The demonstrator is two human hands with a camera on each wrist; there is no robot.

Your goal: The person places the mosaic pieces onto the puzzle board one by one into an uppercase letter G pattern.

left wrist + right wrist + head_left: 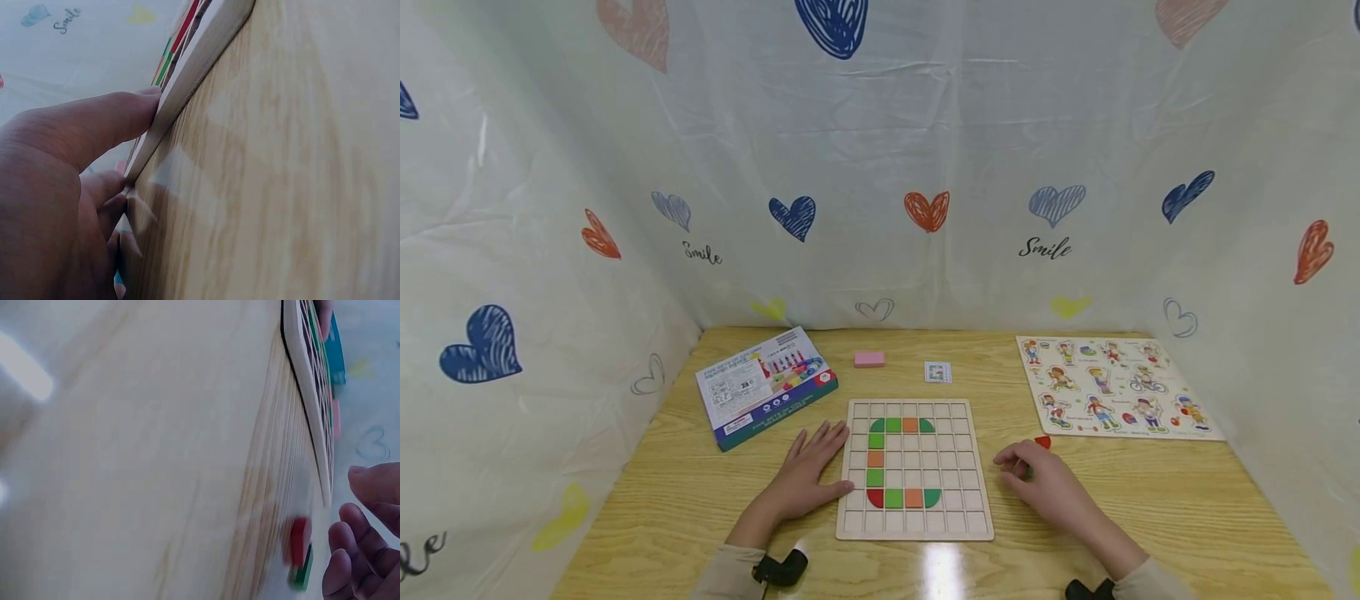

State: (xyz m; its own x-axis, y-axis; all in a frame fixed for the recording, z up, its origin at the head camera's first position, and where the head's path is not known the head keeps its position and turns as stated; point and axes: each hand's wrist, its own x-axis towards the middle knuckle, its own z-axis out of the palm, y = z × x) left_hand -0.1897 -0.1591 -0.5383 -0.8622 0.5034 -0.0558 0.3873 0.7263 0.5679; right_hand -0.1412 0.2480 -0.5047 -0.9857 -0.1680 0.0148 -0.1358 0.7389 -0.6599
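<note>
A wooden grid board [917, 458] lies on the table, with green, orange and red tiles set in a C shape; a red rounded tile [876, 498] forms its lower left corner. My left hand [808, 471] rests on the table with spread fingers, its thumb touching the board's left edge [187, 69]. Right of the board hovers my right hand [1037, 479], fingers loosely bent. In the right wrist view its thumb and fingers stand apart with nothing between them. Close by lie a red block [300, 540] and a green block [303, 572], partly covered by the hand in the head view.
A game box [767, 387] lies at the back left. Behind the board are a pink block [869, 359] and a small printed card [937, 372]. A picture puzzle board [1112, 387] occupies the back right. A heart-patterned curtain [865, 150] encloses the table.
</note>
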